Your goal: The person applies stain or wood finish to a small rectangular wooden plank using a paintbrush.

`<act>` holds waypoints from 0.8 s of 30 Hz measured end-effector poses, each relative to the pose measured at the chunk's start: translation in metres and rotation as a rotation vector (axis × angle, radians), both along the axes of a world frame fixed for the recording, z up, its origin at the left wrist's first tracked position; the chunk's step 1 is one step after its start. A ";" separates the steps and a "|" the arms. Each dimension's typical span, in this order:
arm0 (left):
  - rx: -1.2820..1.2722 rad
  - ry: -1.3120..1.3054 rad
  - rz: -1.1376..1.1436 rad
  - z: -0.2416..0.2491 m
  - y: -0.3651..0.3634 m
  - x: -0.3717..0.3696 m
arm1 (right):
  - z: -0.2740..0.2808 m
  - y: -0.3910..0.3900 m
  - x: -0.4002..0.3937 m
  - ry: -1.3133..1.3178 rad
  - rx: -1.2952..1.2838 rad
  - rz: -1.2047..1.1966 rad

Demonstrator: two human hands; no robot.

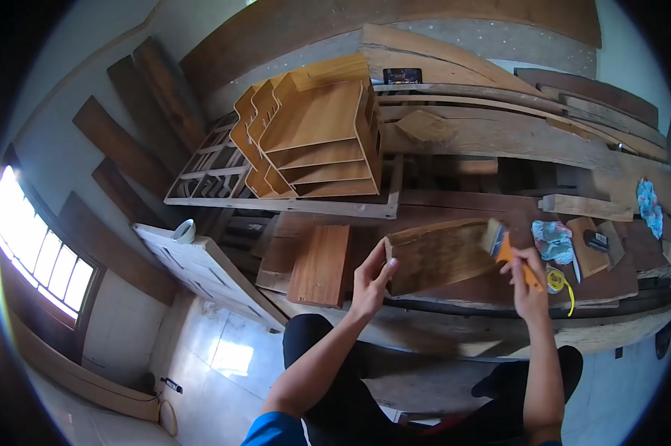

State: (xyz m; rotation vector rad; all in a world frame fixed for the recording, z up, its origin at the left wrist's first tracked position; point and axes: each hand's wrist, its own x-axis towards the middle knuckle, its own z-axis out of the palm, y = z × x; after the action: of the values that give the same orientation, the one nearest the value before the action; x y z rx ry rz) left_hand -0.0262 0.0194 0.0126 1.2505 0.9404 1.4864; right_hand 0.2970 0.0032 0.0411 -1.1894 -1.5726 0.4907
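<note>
A dark brown wooden board [443,256] is held tilted up over the workbench, its broad face toward me. My left hand [371,281] grips its left end, thumb on the near side. In my right hand [527,279] is a paintbrush [506,256] with an orange handle, and its bristles meet the board's right end. A reddish wooden block [320,265] lies on the bench left of my left hand. Close by my right hand are a yellow tape measure [556,279] and a crumpled blue patterned cloth [552,241].
Behind the board stands a wooden desk organizer [313,126] on a slatted frame. A phone [402,76] leans among long planks at the back. Another cloth [649,208] and a small black object [595,240] lie at right. A white panel [202,267] stands left, near the window [42,249].
</note>
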 end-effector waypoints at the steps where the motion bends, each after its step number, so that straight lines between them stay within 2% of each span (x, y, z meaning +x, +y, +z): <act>1: -0.025 0.018 0.013 -0.001 0.000 -0.003 | 0.002 -0.005 -0.006 -0.053 -0.045 0.095; 3: -0.026 0.017 0.016 -0.004 0.003 -0.002 | -0.001 -0.015 -0.017 -0.132 -0.076 0.282; 4: -0.003 0.012 0.014 -0.002 0.003 0.001 | 0.003 -0.018 -0.019 -0.086 -0.137 0.429; 6: -0.002 -0.016 0.001 -0.004 0.006 -0.002 | 0.006 -0.015 -0.012 0.050 -0.258 0.554; 7: 0.010 0.012 0.008 -0.002 0.005 -0.001 | 0.015 -0.015 -0.007 0.162 -0.334 0.500; 8: 0.007 0.007 0.004 -0.003 0.004 -0.001 | 0.012 -0.007 0.001 0.241 -0.272 0.449; 10: 0.001 0.044 0.003 0.001 0.001 -0.001 | 0.002 0.009 0.014 0.364 -0.213 0.156; 13: -0.020 0.002 0.007 0.001 0.002 0.005 | -0.008 0.007 0.022 0.322 -0.229 0.154; 14: -0.027 0.004 0.010 0.000 0.001 0.002 | -0.013 0.002 0.016 0.268 -0.192 0.251; 16: -0.070 0.033 0.052 0.004 -0.001 0.001 | -0.008 -0.010 -0.007 0.237 -0.308 0.491; 17: -0.085 0.032 0.053 0.005 -0.002 0.000 | 0.004 -0.019 -0.018 0.163 -0.396 0.526; 18: -0.089 0.036 0.046 0.005 -0.001 0.002 | 0.006 -0.021 -0.020 0.088 -0.374 0.562; 22: -0.099 0.080 0.056 0.000 0.004 -0.003 | -0.007 0.002 0.009 0.175 -0.221 0.181; 24: -0.179 0.076 0.101 -0.006 0.001 -0.007 | -0.014 0.009 0.018 0.233 -0.294 -0.039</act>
State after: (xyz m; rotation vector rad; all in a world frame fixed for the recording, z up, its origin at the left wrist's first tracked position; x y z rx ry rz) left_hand -0.0334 0.0203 0.0070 1.1499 1.1757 1.4063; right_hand 0.3154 0.0123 0.0275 -1.3273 -1.3050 0.8253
